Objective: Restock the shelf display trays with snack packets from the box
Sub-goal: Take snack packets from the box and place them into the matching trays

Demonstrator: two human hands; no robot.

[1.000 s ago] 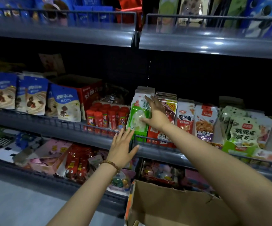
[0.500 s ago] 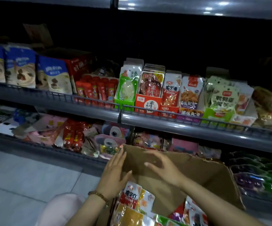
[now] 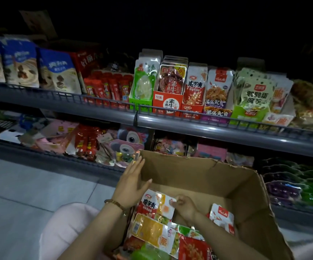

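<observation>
— How is the left hand held?
— Flat and relaxed, with its back to the camera. The fingers are straight and close together, pointing away from the body, and the thumb is splayed toward the right. A beaded bracelet circles that wrist.
— And the right hand?
— It is lower in view, near the left. The fingers are curled in with their tips bunched against the thumb, pinching the edge of a snack packet.
— The arms?
— Both forearms are bare and come up from the bottom edge. The left rises from the lower left, the right slants in from the lower right, and they converge toward the hands.
</observation>
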